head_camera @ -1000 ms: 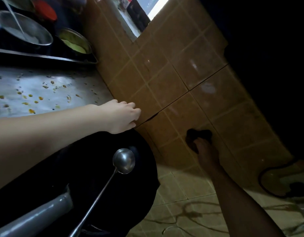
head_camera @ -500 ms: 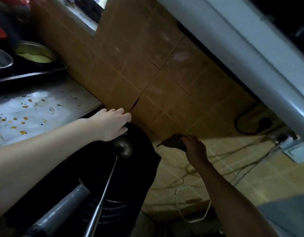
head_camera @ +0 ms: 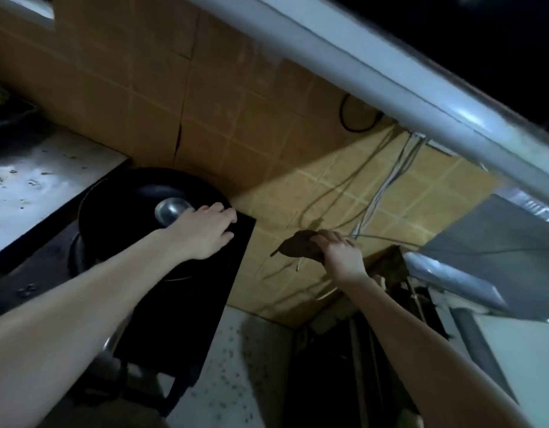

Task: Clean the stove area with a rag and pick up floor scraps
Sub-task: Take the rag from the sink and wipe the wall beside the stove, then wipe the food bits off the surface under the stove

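Note:
My right hand grips a dark brown rag, held in the air above the tiled floor to the right of the stove. My left hand rests flat on the far right corner of the black stove, fingers straight, beside the rim of a black wok. A steel ladle lies in the wok, its bowl just left of my left hand. The steel counter at left carries several orange food specks.
A brown tiled wall runs behind the stove. A grey metal bar crosses the upper right. Cables trail over the floor. A speckled surface lies below the stove edge, and dark clutter sits at lower centre.
The view swung right and down. My right hand came away from the wall with the rag and now hangs over the floor. My left hand slid from the wall edge onto the stove corner.

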The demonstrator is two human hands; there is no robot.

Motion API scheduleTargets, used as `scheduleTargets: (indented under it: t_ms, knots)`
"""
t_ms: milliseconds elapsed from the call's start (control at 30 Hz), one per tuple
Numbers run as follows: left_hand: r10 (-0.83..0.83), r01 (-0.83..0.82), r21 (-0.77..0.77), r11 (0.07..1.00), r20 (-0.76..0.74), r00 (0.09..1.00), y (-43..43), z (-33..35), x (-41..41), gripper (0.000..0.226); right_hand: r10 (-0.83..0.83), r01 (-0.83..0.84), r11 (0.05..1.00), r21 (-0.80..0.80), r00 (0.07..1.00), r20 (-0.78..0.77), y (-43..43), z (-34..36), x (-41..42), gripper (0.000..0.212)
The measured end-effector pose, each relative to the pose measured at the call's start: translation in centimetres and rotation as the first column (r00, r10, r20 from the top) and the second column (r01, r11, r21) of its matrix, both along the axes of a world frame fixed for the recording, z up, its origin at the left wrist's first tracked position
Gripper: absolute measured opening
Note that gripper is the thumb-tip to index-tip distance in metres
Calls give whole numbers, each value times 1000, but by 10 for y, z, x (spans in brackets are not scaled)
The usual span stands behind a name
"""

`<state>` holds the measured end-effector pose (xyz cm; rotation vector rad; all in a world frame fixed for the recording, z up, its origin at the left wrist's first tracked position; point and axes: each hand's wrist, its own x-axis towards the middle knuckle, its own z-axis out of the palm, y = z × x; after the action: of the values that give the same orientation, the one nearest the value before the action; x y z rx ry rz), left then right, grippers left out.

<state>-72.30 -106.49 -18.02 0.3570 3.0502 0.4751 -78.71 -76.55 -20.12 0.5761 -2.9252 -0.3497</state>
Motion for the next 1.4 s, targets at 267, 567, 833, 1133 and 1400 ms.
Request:
scheduleTargets:
  t_ms: [267,567,833,1133,1400]
  knots:
    - [-47,51,-41,998,79,996,105,-28,33,31,-55,62,992,-110,996,67,85,-31,49,47]
    - [-70,82,-113,990,106,992,148,-58,43,31,-72,110,963,-245,985,159,112,-54,81,48]
    - [-112,127,-148,981,107,988,163,-97,37,32,-172,234,925,-299,960,219,116,-92,94,51]
    - [-30,68,-197,978,189,982,199,-182,28,28,-213,322,890,-322,919,331,121,-192,83,50]
    - [-5,68,-205,976,290,957,221,-322,5,45,-201,348,865,-362,901,384,135,-337,66,52]
